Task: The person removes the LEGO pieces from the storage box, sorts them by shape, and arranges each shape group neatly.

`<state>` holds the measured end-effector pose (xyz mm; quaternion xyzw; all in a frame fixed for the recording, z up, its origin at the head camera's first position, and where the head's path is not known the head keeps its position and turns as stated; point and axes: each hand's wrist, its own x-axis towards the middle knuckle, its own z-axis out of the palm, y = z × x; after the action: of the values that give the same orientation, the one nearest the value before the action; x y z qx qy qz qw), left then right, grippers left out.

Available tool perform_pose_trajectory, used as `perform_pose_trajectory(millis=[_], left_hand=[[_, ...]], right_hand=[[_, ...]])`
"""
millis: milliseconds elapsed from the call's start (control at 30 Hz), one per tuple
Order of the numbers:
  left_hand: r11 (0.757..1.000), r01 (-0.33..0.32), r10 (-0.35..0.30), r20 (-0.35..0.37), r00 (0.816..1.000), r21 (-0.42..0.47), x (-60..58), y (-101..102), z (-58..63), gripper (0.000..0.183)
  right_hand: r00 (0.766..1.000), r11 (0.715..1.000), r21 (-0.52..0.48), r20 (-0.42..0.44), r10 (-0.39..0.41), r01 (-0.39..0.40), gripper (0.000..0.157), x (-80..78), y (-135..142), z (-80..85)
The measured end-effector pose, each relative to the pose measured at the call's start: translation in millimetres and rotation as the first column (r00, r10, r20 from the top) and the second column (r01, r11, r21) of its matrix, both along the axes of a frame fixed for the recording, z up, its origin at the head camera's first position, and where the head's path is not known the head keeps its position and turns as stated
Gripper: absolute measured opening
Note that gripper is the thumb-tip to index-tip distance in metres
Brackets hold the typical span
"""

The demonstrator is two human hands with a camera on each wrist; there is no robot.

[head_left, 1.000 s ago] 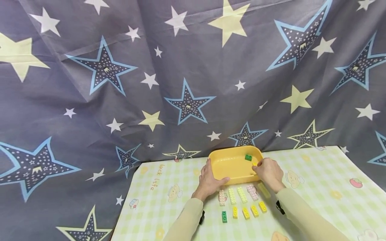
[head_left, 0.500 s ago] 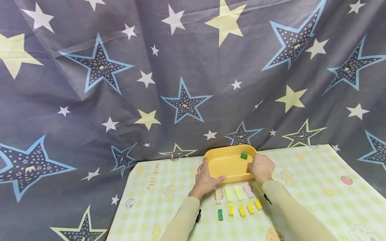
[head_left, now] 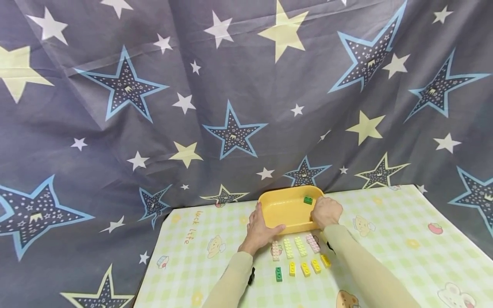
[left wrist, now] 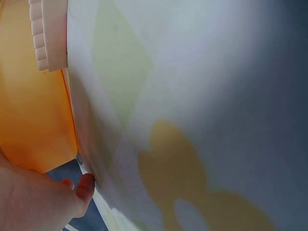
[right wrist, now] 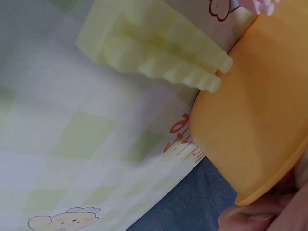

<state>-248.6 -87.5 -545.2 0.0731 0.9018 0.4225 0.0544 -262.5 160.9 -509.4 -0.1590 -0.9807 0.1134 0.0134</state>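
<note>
A yellow plastic box [head_left: 283,214] stands at the table's back edge, a small green toy brick [head_left: 307,200] inside it. My left hand [head_left: 259,231] grips its left end, thumb over the near rim and fingers along the outer side. My right hand [head_left: 326,210] reaches over the right end with its fingers bent down inside; in the right wrist view, curled fingers [right wrist: 255,216] show at the rim. Whether they hold a brick I cannot tell, as the fingertips are hidden. Close to the right wrist lies a long pale yellow brick [right wrist: 154,43].
Before the box lies a row of long bricks, pink [head_left: 275,251] and pale yellow [head_left: 288,248]. Nearer still, a green brick [head_left: 279,274] and several small yellow bricks [head_left: 305,269] form a second row. A star-patterned curtain [head_left: 173,107] hangs behind the checked table cover [head_left: 385,248].
The small yellow brick seen at my right fingertips a second ago is now out of sight behind that hand. The hand has turned over the box's right end; my left hand keeps its hold.
</note>
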Motion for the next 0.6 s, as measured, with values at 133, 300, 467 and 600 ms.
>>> perform_pose_trajectory(millis=[133, 300, 467, 600], left_hand=[[1.000, -0.002, 0.002, 0.002, 1.000, -0.010, -1.4, 0, 1.5, 0.131], [1.000, -0.006, 0.006, -0.010, 1.000, -0.009, -4.3, -2, 3.3, 0.131], [1.000, -0.012, 0.012, -0.005, 1.000, 0.004, -2.3, -1, 4.5, 0.130], [1.000, -0.009, 0.009, -0.005, 1.000, -0.001, 0.2, 0, 2.8, 0.130]], right_hand=[[1.000, 1.000, 0.018, 0.004, 0.008, -0.008, 0.028, -1.8, -1, 2.2], [1.000, 1.000, 0.012, -0.013, 0.014, -0.014, 0.030, -4.3, -2, 3.4], [0.999, 0.998, -0.069, -0.042, -0.016, 0.013, 0.028, 0.8, 0, 3.2], [0.995, 0.986, -0.156, -0.079, -0.064, 0.051, 0.022, 8.8, 5, 0.6]])
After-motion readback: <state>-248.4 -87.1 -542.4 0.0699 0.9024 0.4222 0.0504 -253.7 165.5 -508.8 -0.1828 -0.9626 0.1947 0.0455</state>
